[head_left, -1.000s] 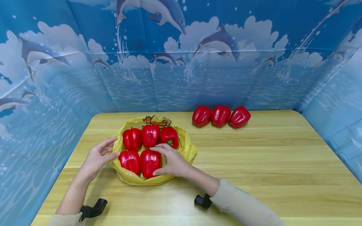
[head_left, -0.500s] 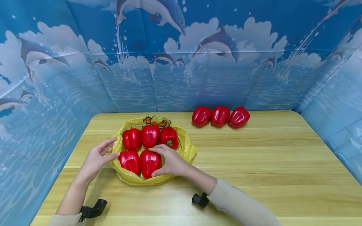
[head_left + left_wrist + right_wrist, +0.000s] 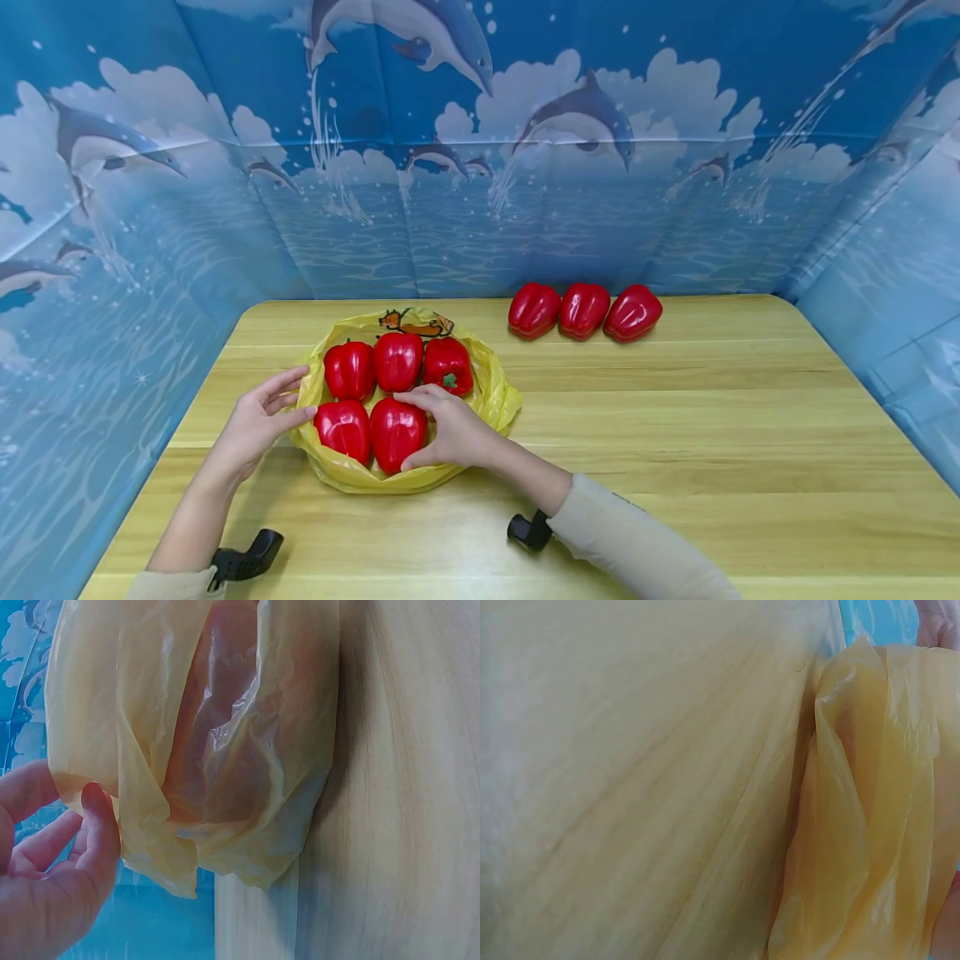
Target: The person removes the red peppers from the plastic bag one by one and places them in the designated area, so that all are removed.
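A yellow plastic bag lies rolled open on the table's left part, with several red bell peppers standing inside. My right hand reaches into its front side and grips the front right bell pepper, thumb on the near side and fingers on the far side. Left of that sits another bell pepper. My left hand holds the bag's left rim; in the left wrist view its fingertips press against the plastic. The right wrist view shows mostly the bag's folded side.
Three more red bell peppers lie in a row at the table's back edge, right of the bag. The wooden table is enclosed by a blue curtain with dolphins. Black camera mounts sit under both wrists.
My right forearm has shifted slightly to the left. Both hands keep their places at the bag, and the peppers stay where they were.
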### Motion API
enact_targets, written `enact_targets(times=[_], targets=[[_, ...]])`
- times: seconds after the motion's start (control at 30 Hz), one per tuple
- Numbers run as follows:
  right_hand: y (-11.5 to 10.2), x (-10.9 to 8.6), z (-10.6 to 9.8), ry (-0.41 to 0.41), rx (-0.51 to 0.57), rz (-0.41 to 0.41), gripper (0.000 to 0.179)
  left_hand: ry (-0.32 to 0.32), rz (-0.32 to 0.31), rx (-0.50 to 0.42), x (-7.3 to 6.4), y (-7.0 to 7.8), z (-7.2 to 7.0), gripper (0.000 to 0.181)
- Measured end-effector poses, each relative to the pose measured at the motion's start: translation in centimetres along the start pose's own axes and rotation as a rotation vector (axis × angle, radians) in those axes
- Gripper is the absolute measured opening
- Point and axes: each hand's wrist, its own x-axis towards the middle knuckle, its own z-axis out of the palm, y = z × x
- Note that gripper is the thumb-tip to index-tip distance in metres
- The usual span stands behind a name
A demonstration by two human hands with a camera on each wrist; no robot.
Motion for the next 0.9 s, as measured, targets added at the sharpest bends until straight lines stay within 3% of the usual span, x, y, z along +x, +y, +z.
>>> enact_targets(times=[0.9], targets=[[-0.31, -0.15, -0.69, -0.002, 0.035, 0.030, 0.077, 0.005, -0.004, -0.015, -0.03, -0.07, 0.00, 0.066]])
